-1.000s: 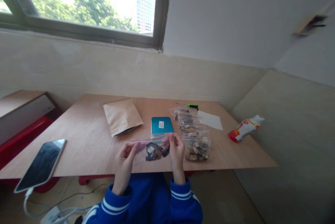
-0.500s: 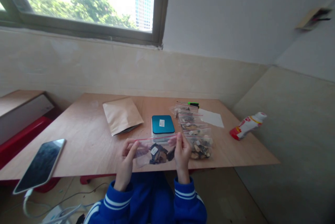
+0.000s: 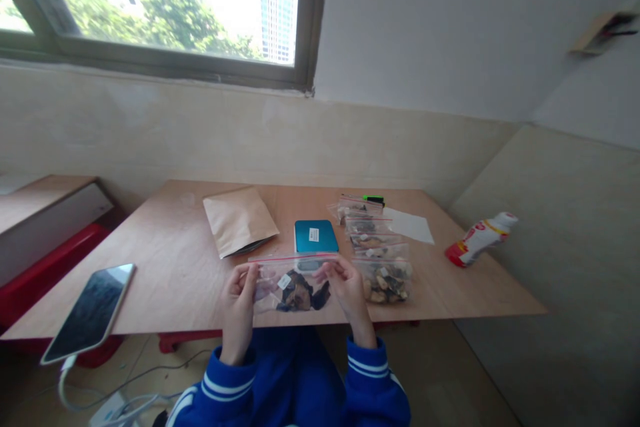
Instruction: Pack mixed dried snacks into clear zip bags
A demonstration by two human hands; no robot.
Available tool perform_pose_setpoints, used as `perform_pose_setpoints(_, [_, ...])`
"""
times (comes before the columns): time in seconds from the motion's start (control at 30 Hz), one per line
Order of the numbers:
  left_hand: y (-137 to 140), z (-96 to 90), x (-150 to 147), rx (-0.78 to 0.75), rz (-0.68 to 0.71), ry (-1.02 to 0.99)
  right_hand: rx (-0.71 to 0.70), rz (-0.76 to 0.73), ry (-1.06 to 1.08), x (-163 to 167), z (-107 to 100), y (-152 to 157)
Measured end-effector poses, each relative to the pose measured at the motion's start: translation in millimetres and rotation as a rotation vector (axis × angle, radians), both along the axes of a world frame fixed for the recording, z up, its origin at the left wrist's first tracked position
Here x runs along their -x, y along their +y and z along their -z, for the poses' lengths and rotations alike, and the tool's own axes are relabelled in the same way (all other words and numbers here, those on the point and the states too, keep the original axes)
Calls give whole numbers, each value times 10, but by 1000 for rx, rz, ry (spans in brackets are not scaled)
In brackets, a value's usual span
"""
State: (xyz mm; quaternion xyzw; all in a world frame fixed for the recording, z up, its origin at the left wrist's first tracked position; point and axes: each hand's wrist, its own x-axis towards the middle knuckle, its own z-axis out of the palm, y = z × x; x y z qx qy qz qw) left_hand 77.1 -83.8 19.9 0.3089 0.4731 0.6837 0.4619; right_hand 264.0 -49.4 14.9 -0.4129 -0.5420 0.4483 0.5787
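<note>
A clear zip-lock bag [image 3: 294, 297] with a red seal line is held up above the table's front edge. Dark dried pieces and a small white label show inside it. My left hand [image 3: 240, 304] pinches its upper left corner between thumb and fingers. At the upper right, my right hand [image 3: 349, 287] is closed on the bag near the seal. Just behind the bag lies a teal-topped flat scale [image 3: 316, 235] with a white label, its front part seen through the plastic. Similar filled bags [image 3: 387, 280] lie in an overlapping row to the right of my right hand.
A brown paper pouch [image 3: 240, 219] lies left of the scale. A phone [image 3: 93, 310] with a charging cable overhangs the table's [image 3: 175, 280] front left edge. White paper [image 3: 410, 226], a green-and-black pen [image 3: 373, 199] and a tilted red-and-white bottle [image 3: 480, 239] are on the right.
My right hand has shifted along the bag's top edge and its wrist has swung right. The bag now faces me flatter, its seal nearly level. The whole view has moved slightly.
</note>
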Motion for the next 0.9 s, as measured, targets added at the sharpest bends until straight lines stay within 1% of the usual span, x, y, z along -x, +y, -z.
perform_pose_setpoints(0.07, [-22,17,-1,-5,-29,14,13,-9,18,0,-9,-3])
perform_pose_setpoints(0.13, [-50,34,-12,0,-39,8,6,16,28,13,-6,-5])
perform_pose_setpoints(0.3, [-95,51,-32,10,-24,-63,-19,61,67,53,16,-3])
perform_pose_setpoints(0.43, [-87,44,-16,5,-32,-44,-11,95,58,41,55,0])
perform_pose_setpoints(0.5, [-63,39,-11,-20,-21,-23,-28,151,29,17,90,-2])
perform_pose_setpoints(0.6, [3,17,-31,-72,-10,60,-45,312,7,-20,148,-10])
perform_pose_setpoints(0.7, [99,-25,-91,-124,-8,155,-47,433,58,-32,177,-26])
perform_pose_setpoints(0.8, [196,-62,-163,-170,-19,187,-62,465,153,-22,163,-33])
perform_pose_setpoints(0.9, [265,-73,-202,-202,-21,192,-55,422,170,-7,130,-14])
